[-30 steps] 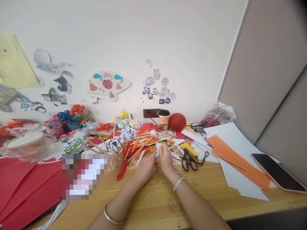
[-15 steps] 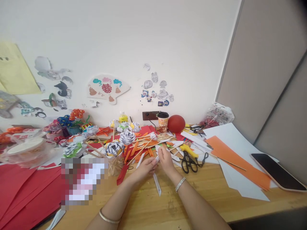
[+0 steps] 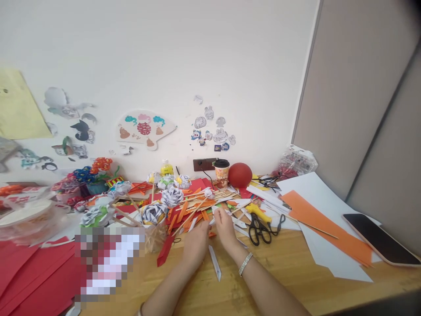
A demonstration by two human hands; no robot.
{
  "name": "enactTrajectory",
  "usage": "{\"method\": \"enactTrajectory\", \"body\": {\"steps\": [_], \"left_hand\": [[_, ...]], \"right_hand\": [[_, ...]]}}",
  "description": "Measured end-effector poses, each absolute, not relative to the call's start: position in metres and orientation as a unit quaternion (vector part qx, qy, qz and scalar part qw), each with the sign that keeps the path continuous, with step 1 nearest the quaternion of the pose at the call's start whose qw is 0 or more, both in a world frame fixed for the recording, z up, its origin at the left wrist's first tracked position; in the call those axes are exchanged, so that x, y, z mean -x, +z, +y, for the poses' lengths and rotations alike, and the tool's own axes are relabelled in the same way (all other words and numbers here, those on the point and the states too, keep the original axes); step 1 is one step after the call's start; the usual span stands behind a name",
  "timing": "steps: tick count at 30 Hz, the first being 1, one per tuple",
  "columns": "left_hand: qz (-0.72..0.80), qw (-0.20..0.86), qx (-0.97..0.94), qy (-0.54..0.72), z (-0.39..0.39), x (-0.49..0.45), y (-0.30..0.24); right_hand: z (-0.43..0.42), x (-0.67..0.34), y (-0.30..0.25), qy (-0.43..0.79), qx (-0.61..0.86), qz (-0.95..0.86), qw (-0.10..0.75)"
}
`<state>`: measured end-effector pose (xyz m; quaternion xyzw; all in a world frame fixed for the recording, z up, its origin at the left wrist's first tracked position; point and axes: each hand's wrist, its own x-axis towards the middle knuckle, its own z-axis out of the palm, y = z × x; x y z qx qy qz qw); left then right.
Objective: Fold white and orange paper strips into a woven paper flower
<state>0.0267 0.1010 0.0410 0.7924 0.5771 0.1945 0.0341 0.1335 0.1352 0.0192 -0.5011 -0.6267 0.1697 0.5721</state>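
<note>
My left hand (image 3: 196,242) shows mostly its back, fingers curled inward beside my right hand (image 3: 226,227). Closed as well, the right one has its thumb and fingers pressed together. Between the two, a small part of a white paper strip (image 3: 212,230) shows, gripped at the fingertips; the rest of it is hidden behind the fingers. A separate folded white strip (image 3: 215,263) lies on the wooden table (image 3: 204,295) just below the hands. Black-handled scissors (image 3: 259,229) lie right of my right hand. A folded red paper strip (image 3: 165,250) is left of my left hand.
White paper roses (image 3: 173,197) on sticks stand at the left, several in a clear cup (image 3: 155,237). Behind the hands are wooden sticks (image 3: 210,196), a lidded paper cup (image 3: 221,174) and a red balloon (image 3: 240,175). Orange paper (image 3: 329,228) and a phone (image 3: 378,239) lie right.
My left hand has rolled over so its back faces up, and its fingers have come closer to my right hand. The paper strip shows less. The view has shifted slightly.
</note>
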Motion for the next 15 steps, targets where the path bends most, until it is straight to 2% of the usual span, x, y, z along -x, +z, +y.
{"method": "enactTrajectory", "body": {"steps": [6, 7, 9, 15], "left_hand": [[0.620, 0.086, -0.745, 0.230, 0.104, -0.022, 0.040], [0.626, 0.095, -0.738, 0.232, 0.105, -0.021, 0.039], [0.639, 0.107, -0.725, 0.233, 0.108, -0.020, 0.036], [0.639, 0.124, -0.712, 0.263, 0.109, -0.017, 0.031]], "right_hand": [[0.159, -0.160, 0.026, 0.183, 0.505, -0.629, 0.562], [0.168, -0.167, 0.028, 0.177, 0.524, -0.635, 0.540], [0.190, -0.182, 0.032, 0.144, 0.585, -0.673, 0.430], [0.244, -0.210, 0.042, 0.103, 0.595, -0.733, 0.314]]}}
